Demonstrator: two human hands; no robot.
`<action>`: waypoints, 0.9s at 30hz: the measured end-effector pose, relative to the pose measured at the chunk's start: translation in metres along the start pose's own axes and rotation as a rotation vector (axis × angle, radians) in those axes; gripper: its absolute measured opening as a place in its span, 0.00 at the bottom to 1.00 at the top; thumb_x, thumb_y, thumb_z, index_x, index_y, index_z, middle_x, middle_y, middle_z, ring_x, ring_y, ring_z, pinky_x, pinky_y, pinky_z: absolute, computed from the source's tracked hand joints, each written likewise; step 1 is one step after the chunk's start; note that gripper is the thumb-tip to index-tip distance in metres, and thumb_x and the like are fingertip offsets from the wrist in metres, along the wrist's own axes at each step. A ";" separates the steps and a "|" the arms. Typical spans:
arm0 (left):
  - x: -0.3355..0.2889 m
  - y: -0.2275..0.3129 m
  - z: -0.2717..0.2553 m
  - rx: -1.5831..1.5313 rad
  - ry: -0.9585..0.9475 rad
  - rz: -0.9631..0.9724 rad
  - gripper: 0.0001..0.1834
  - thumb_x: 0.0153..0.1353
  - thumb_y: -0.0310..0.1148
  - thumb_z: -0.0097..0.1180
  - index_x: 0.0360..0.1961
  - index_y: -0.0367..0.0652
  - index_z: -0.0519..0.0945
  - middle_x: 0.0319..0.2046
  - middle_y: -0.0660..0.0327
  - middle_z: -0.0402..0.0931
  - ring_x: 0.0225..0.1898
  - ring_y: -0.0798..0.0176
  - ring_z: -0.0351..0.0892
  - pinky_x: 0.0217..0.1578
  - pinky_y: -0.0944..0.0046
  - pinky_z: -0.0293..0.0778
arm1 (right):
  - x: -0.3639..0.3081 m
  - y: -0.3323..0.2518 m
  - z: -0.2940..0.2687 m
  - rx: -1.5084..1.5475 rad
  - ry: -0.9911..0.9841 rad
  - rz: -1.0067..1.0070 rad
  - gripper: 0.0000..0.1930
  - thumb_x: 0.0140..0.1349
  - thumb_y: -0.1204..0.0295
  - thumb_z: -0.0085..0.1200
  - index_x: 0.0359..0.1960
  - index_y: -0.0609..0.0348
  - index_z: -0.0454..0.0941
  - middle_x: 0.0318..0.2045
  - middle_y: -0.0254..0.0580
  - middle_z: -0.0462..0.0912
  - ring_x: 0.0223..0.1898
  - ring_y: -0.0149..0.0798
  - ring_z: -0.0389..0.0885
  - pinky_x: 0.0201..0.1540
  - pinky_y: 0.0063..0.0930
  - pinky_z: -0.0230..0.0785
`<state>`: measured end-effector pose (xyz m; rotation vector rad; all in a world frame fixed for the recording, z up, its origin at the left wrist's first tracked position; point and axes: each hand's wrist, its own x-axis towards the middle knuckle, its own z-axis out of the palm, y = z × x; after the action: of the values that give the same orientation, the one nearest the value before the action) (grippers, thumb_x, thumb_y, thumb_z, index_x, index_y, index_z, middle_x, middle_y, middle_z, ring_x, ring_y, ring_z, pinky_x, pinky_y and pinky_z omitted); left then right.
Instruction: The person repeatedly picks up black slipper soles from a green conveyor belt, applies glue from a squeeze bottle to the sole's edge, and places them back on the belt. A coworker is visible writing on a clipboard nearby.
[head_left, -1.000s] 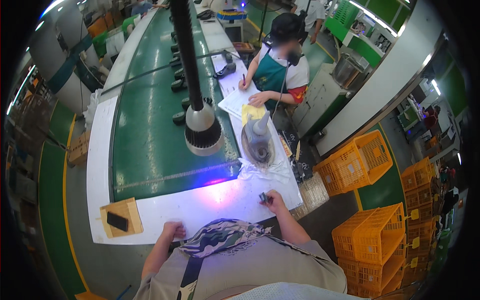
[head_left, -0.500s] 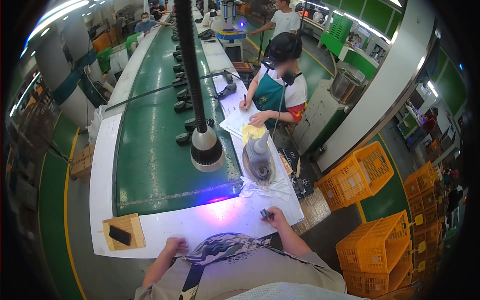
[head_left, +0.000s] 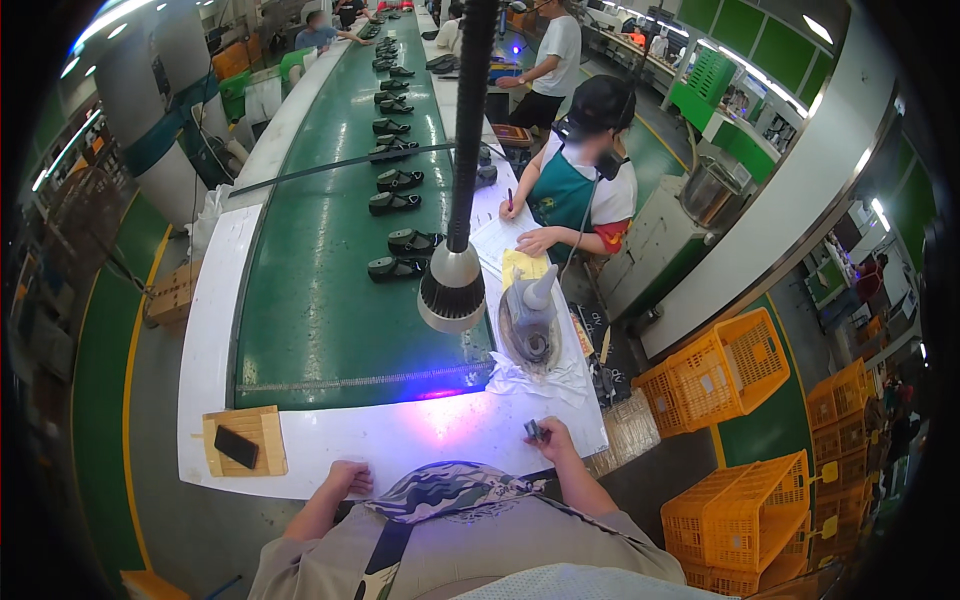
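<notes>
My left hand (head_left: 349, 479) rests at the near edge of the white tabletop (head_left: 350, 440), its fingers curled in and nothing visible in them. Between the fingers of my right hand (head_left: 556, 441) is a small dark grey block-like piece (head_left: 533, 430), held just above or on the table; its kind cannot be made out. Left of my left hand a black phone (head_left: 236, 447) lies on a piece of brown cardboard (head_left: 271, 430). Beyond my right hand, a grey bottle with a pale spout (head_left: 535, 300) stands in a shallow dish on crumpled white sheeting.
A green conveyor belt (head_left: 320, 330) carries dark shoes (head_left: 397, 268) in rows. A black hanging lamp (head_left: 452, 292) is over it. At the right side, a co-worker (head_left: 575, 185) writes on paper (head_left: 495, 240). Orange crates (head_left: 725, 365) stand on the floor to the right.
The head view has shifted slightly, so the lamp and co-worker appear farther right. Both my hands keep their places, the right one still holding the small piece.
</notes>
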<state>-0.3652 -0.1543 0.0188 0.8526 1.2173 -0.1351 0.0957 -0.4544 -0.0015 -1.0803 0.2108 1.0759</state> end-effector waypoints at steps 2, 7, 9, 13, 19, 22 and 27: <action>-0.003 0.002 0.002 -0.002 -0.006 0.015 0.15 0.63 0.37 0.56 0.31 0.32 0.78 0.26 0.48 0.82 0.25 0.50 0.85 0.26 0.55 0.83 | 0.001 0.000 -0.003 -0.003 -0.004 0.000 0.05 0.51 0.73 0.55 0.23 0.54 0.71 0.26 0.43 0.80 0.29 0.45 0.81 0.39 0.58 0.77; -0.001 0.001 0.002 -0.013 0.005 0.007 0.16 0.60 0.38 0.60 0.33 0.31 0.79 0.27 0.48 0.82 0.25 0.50 0.85 0.24 0.57 0.82 | 0.003 0.002 -0.008 0.003 -0.024 0.004 0.04 0.52 0.72 0.55 0.23 0.54 0.72 0.27 0.44 0.81 0.30 0.46 0.82 0.39 0.58 0.77; -0.002 0.001 0.002 -0.009 0.012 0.008 0.16 0.60 0.38 0.59 0.33 0.31 0.79 0.27 0.47 0.82 0.25 0.50 0.85 0.24 0.57 0.82 | 0.002 0.001 -0.005 0.002 -0.021 0.009 0.04 0.51 0.72 0.55 0.23 0.54 0.72 0.27 0.44 0.81 0.30 0.45 0.82 0.39 0.58 0.77; -0.005 0.003 0.004 0.000 0.025 0.009 0.16 0.59 0.38 0.59 0.33 0.31 0.79 0.27 0.47 0.82 0.25 0.51 0.85 0.23 0.58 0.82 | -0.002 0.000 0.001 0.011 0.013 0.006 0.04 0.51 0.72 0.55 0.24 0.54 0.72 0.27 0.44 0.82 0.30 0.44 0.81 0.39 0.57 0.77; -0.006 0.004 0.005 0.010 0.033 0.011 0.16 0.59 0.38 0.60 0.31 0.32 0.79 0.27 0.48 0.82 0.24 0.52 0.85 0.22 0.59 0.81 | -0.004 -0.001 0.002 0.016 -0.007 0.004 0.04 0.51 0.73 0.55 0.23 0.53 0.72 0.27 0.44 0.82 0.29 0.44 0.81 0.39 0.57 0.77; -0.003 0.002 0.004 0.016 0.026 0.013 0.15 0.61 0.38 0.58 0.31 0.32 0.79 0.26 0.49 0.82 0.24 0.52 0.85 0.24 0.58 0.82 | -0.002 -0.001 -0.002 0.022 -0.018 0.002 0.04 0.51 0.73 0.55 0.23 0.53 0.72 0.27 0.44 0.81 0.29 0.44 0.81 0.39 0.57 0.77; 0.001 0.000 0.002 0.016 0.018 0.012 0.15 0.62 0.37 0.56 0.31 0.33 0.79 0.25 0.49 0.82 0.24 0.52 0.85 0.24 0.57 0.83 | -0.001 0.000 -0.003 0.033 -0.035 0.002 0.05 0.51 0.74 0.56 0.23 0.53 0.72 0.26 0.43 0.81 0.30 0.44 0.81 0.39 0.58 0.78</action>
<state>-0.3633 -0.1552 0.0185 0.8766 1.2286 -0.1276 0.0959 -0.4570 -0.0023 -1.0316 0.2013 1.0888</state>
